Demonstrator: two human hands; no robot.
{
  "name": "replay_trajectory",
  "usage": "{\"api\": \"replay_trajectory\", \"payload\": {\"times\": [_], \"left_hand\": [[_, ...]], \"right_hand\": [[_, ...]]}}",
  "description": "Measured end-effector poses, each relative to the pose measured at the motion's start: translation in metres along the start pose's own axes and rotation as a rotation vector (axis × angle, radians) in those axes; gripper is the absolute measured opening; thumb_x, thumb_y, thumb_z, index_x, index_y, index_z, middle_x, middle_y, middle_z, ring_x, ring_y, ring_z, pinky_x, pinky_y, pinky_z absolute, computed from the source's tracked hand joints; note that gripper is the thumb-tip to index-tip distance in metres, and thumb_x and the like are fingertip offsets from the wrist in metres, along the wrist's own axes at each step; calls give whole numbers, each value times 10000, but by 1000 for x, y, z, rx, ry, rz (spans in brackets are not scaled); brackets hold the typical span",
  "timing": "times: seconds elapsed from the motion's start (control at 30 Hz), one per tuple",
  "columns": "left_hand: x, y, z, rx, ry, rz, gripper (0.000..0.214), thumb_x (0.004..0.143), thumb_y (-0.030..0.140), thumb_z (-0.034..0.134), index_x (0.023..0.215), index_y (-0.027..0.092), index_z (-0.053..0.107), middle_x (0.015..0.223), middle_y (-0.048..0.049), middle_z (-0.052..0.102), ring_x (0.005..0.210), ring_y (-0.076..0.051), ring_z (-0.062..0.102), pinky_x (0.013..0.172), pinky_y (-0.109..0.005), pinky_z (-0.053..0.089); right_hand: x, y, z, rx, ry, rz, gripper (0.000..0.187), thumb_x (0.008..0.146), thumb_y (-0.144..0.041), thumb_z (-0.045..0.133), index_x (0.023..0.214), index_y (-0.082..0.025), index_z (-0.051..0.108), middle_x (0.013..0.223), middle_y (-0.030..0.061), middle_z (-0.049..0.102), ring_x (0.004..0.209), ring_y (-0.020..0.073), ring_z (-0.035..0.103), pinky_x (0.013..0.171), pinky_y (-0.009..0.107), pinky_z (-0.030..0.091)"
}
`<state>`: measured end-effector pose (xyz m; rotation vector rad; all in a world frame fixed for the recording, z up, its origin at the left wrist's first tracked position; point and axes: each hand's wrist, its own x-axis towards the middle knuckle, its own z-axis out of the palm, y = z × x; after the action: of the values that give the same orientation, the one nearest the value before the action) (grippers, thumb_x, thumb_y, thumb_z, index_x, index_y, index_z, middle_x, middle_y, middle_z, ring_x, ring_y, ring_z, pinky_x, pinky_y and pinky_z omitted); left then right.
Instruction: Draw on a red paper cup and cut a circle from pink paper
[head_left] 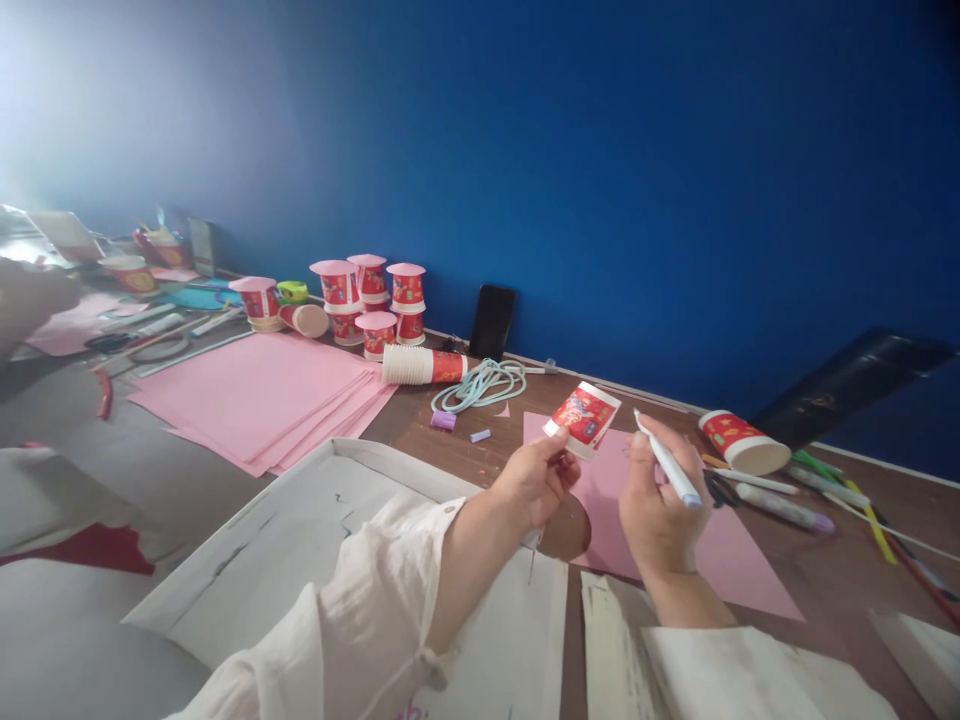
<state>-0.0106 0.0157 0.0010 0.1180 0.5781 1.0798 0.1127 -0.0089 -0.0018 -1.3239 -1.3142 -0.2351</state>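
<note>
My left hand (538, 482) grips a red and white paper cup (585, 416) near its lower end, tilted in the air over a sheet of pink paper (742, 560). Between the fingers of my right hand (664, 505) is a white marker pen (667, 460), its tip pointing up and left towards the cup, a small gap apart. A small pale purple pen cap (480, 436) lies on the brown table, beside a purple cylinder (443, 420). The palm sides of both hands are partly hidden.
Red cups with pink paper discs (335, 285) stand stacked by the blue wall. Nearby lie nested cups (420, 366), a pale blue cable (487, 383), a phone (493, 320) and pink sheets (262, 395). Another cup (742, 441) lies right, near pens (784, 506). Another person's hand (34, 300) shows far left.
</note>
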Motion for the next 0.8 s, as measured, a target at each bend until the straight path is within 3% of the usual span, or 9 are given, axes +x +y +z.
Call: {"api": "replay_trajectory", "payload": {"times": [0.2, 0.5, 0.8], "left_hand": [[-3, -2, 2, -14, -24, 18, 99, 840, 150, 633, 789, 66, 619, 607, -22, 553, 529, -66, 531, 553, -165, 509], [-1, -3, -4, 37, -129, 37, 64, 830, 111, 610, 839, 66, 654, 709, -58, 620, 642, -91, 604, 660, -193, 536], [0, -5, -4, 136, -191, 83, 113, 770, 71, 641, 871, 82, 691, 776, -67, 659, 730, -105, 629, 812, -231, 519]], "right_hand": [[-1, 6, 3, 127, -70, 327, 377, 889, -443, 529, 1113, -170, 659, 871, 94, 701, 756, 203, 665, 735, 366, 524], [-2, 3, 4, 124, -117, 407, 388, 859, -471, 539, 1084, -183, 667, 886, 90, 707, 767, 210, 672, 748, 379, 526], [1, 11, 6, 259, -135, 634, 351, 819, -429, 588, 1083, -212, 670, 833, 43, 709, 709, 159, 665, 704, 319, 543]]}}
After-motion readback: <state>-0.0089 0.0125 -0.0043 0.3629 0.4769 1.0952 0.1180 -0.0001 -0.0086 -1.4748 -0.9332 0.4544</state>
